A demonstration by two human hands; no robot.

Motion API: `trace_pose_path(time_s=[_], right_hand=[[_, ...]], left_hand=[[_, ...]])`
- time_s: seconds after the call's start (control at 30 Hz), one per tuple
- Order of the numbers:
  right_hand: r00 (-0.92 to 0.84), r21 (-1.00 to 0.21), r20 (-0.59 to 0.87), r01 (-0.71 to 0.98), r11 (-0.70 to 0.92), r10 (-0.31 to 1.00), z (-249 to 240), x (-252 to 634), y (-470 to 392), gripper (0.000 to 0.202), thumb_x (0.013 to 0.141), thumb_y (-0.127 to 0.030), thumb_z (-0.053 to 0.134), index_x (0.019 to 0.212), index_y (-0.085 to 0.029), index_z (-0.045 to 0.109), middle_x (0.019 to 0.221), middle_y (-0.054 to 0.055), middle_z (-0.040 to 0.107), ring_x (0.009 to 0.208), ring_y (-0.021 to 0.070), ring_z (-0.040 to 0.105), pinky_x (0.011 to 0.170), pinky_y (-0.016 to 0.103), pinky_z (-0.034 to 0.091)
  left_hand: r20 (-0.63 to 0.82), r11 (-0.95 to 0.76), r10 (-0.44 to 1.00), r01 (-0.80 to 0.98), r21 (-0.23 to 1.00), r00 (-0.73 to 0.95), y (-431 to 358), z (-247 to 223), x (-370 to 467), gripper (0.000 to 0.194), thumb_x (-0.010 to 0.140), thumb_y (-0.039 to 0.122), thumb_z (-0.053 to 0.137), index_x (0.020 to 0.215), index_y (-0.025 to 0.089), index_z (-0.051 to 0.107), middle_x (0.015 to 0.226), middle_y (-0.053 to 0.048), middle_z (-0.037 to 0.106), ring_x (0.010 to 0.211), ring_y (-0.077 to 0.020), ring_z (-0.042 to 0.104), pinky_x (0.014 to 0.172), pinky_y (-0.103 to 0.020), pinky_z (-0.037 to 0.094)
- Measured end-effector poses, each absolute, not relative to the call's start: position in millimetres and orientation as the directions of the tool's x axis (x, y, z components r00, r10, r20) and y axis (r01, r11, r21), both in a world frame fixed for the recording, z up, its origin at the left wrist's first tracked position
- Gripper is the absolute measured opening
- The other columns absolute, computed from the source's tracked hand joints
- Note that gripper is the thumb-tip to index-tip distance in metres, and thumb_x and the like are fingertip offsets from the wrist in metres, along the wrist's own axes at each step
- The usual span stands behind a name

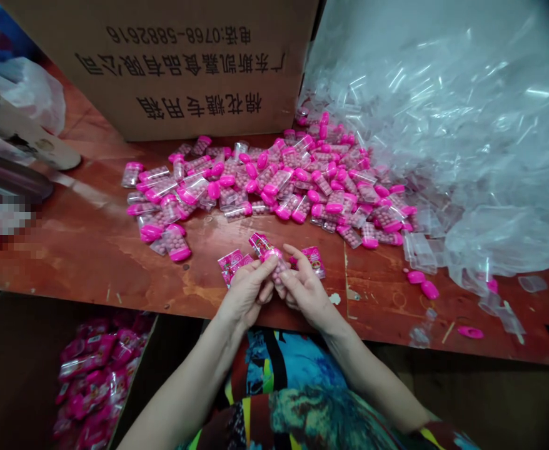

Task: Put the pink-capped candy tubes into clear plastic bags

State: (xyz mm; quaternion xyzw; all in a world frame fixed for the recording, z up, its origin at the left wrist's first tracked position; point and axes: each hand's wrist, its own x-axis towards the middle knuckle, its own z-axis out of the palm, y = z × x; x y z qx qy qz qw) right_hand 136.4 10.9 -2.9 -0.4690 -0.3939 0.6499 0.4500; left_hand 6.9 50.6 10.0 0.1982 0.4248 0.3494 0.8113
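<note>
A small clear candy bottle (281, 267) filled with pink balls is held between my two hands, close to the table's front edge. My left hand (249, 289) pinches it from the left, thumb near its upper end. From the right, my right hand (308, 290) grips the same bottle, its thumb pressed on the side and its index finger raised. A shiny pink printed wrapper (258, 244) sticks up beyond the bottle; whether it is around the bottle's end or behind it, I cannot tell. Flat pink packets (230, 264) lie left of my hands, and another printed packet (316, 259) lies to the right.
A heap of pink-capped candy bottles (274, 178) spreads across the red table (82, 250). Behind it stands a cardboard carton (185, 69). Clear plastic bags (466, 112) fill the right side, with loose pink caps (429, 289) nearby. An open box below holds wrapped pink packs (99, 375).
</note>
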Motion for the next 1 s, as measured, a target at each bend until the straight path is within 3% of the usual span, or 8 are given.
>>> trace_pose_path(time_s=[0.1, 0.23, 0.37, 0.47, 0.53, 0.6, 0.77, 1.0], right_hand=[[-0.139, -0.952, -0.232, -0.171, -0.254, 0.963, -8, 136, 6, 0.063, 0.099, -0.046, 0.051, 0.151, -0.025, 0.025, 0.078, -0.001, 0.059, 0.059, 0.0131, 0.053, 0.057, 0.027, 0.048], [-0.036, -0.988, -0.072, 0.137, -0.066, 0.997, -13, 135, -2, 0.056, 0.098, -0.04, 0.054, 0.149, -0.025, 0.036, 0.129, 0.015, 0.058, 0.11, 0.0241, 0.061, 0.098, 0.045, 0.049], [-0.149, -0.968, -0.223, -0.086, -0.237, 0.963, -8, 141, -1, 0.061, 0.099, -0.04, 0.054, 0.153, -0.027, 0.028, 0.089, 0.004, 0.064, 0.069, 0.0141, 0.06, 0.065, 0.029, 0.054], [-0.305, -0.851, -0.334, -0.31, -0.425, 0.892, -3, 149, 2, 0.065, 0.099, -0.044, 0.054, 0.154, -0.029, 0.022, 0.067, -0.007, 0.054, 0.039, 0.0058, 0.031, 0.037, 0.016, 0.027], [-0.301, -0.846, -0.317, -0.339, -0.412, 0.899, -2, 151, 3, 0.067, 0.098, -0.044, 0.055, 0.154, -0.029, 0.021, 0.066, -0.008, 0.053, 0.038, 0.0053, 0.028, 0.036, 0.016, 0.023], [-0.251, -0.894, -0.263, -0.3, -0.333, 0.932, -3, 150, 2, 0.068, 0.097, -0.041, 0.058, 0.153, -0.028, 0.022, 0.068, -0.006, 0.055, 0.046, 0.0078, 0.042, 0.044, 0.018, 0.036], [-0.237, -0.964, -0.196, -0.129, -0.231, 0.951, -5, 151, -1, 0.063, 0.098, -0.034, 0.057, 0.152, -0.03, 0.027, 0.087, 0.0, 0.062, 0.079, 0.0143, 0.062, 0.076, 0.03, 0.05], [-0.22, -0.933, -0.245, -0.211, -0.291, 0.944, -4, 151, -5, 0.07, 0.095, -0.04, 0.061, 0.152, -0.026, 0.023, 0.073, -0.005, 0.056, 0.063, 0.0136, 0.057, 0.066, 0.029, 0.049]], left_hand=[[-0.548, 0.657, 0.752, -0.349, 0.668, 0.366, 46, 14, 8, 0.036, 0.081, 0.046, 0.075, 0.073, 0.012, 0.066, 0.042, 0.003, 0.05, 0.036, -0.0043, 0.037, 0.041, -0.018, 0.022], [-0.575, 0.617, 0.786, -0.326, 0.716, 0.225, 40, 18, 10, 0.034, 0.072, 0.043, 0.083, 0.07, 0.014, 0.066, 0.042, 0.006, 0.047, 0.035, -0.0027, 0.033, 0.039, -0.018, 0.018], [-0.619, 0.658, 0.749, -0.374, 0.653, 0.236, 39, 14, 13, 0.035, 0.071, 0.043, 0.084, 0.068, 0.014, 0.063, 0.04, 0.006, 0.045, 0.033, -0.0034, 0.033, 0.037, -0.018, 0.016], [-0.59, 0.69, 0.723, -0.4, 0.603, 0.36, 35, 10, 13, 0.034, 0.075, 0.044, 0.08, 0.071, 0.014, 0.065, 0.042, 0.005, 0.046, 0.034, -0.0035, 0.033, 0.039, -0.018, 0.022], [-0.561, 0.695, 0.718, -0.4, 0.597, 0.412, 31, 8, 13, 0.037, 0.079, 0.047, 0.076, 0.069, 0.013, 0.064, 0.048, 0.002, 0.053, 0.037, -0.0034, 0.035, 0.041, -0.019, 0.026], [-0.545, 0.69, 0.722, -0.385, 0.613, 0.426, 28, 8, 11, 0.039, 0.08, 0.05, 0.073, 0.071, 0.013, 0.065, 0.052, 0.0, 0.057, 0.04, -0.0046, 0.038, 0.043, -0.019, 0.028], [-0.557, 0.675, 0.735, -0.339, 0.655, 0.387, 32, 13, 6, 0.037, 0.081, 0.049, 0.075, 0.072, 0.015, 0.063, 0.039, 0.007, 0.04, 0.037, -0.0043, 0.029, 0.043, -0.019, 0.025], [-0.556, 0.689, 0.724, -0.384, 0.615, 0.408, 27, 6, 16, 0.041, 0.081, 0.054, 0.072, 0.074, 0.013, 0.066, 0.044, 0.005, 0.046, 0.035, -0.0029, 0.027, 0.04, -0.019, 0.021]])
